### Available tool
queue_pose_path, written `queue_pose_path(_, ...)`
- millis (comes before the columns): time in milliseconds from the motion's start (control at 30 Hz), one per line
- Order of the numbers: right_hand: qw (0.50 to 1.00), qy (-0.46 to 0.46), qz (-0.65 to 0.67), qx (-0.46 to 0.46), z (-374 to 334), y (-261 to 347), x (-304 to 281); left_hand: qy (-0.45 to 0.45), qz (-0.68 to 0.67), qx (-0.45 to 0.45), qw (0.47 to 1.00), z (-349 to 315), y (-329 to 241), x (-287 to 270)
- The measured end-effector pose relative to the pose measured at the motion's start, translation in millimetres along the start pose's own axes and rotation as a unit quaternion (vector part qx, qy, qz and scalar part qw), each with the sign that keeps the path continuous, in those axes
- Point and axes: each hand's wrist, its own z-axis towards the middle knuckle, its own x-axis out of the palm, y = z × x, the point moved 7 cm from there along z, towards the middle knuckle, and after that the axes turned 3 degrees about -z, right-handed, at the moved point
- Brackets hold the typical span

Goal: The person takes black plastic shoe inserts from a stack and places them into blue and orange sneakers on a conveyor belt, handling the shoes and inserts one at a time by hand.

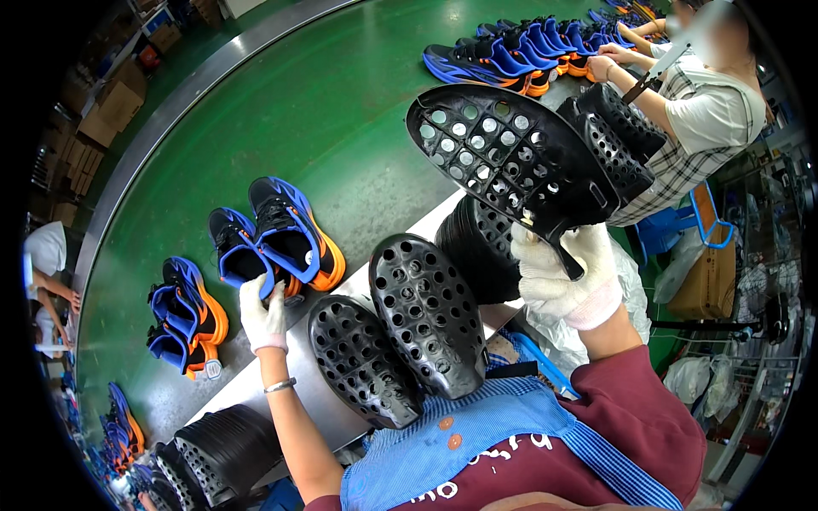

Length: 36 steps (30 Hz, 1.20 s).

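Up ahead and to my right, a co-worker (711, 123) in a white short-sleeved top and a plaid apron (656, 192) is at the green worktop (366, 128). On my far left, another person (47, 247) in a light top is partly cut off by the dark edge of my view. Beyond the worktop's metal rim (238, 43), I see cardboard boxes (119, 106) in stacks. Over on my right are a blue plastic item (660, 232), a brown carton (707, 277), crumpled clear bags (686, 379) and a metal rack (771, 370).
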Motion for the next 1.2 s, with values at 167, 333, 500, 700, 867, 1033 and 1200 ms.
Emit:
queue_pose_path(167, 0.993, -0.065, 0.091, -0.042, 3, 2, -1, -0.004, -0.002, -0.001, 1.000, -1, 2, -1)
queue_pose_path(333, 0.994, -0.012, 0.107, -0.025, 6, 3, 4, -0.009, 0.003, 0.003, 1.000, -1, 3, -3)
queue_pose_path(500, 0.996, -0.031, 0.085, -0.028, 6, 4, 4, -0.010, -0.001, 0.002, 1.000, -2, 8, -3)
queue_pose_path(700, 0.995, -0.035, 0.086, -0.034, 10, 8, 0, -0.008, 0.002, -0.001, 1.000, 0, 9, -1)
queue_pose_path(867, 0.998, -0.023, -0.005, -0.061, -3, 5, -9, -0.029, -0.009, -0.008, 1.000, -4, 13, -12)
queue_pose_path(1033, 0.916, -0.079, -0.303, -0.252, 4, 11, 19, 0.009, 0.000, 0.024, 1.000, 12, -7, 3)
queue_pose_path(1200, 0.573, 0.017, -0.817, -0.057, 84, -37, 123, -0.010, 0.015, -0.020, 1.000, 9, 1, 17)
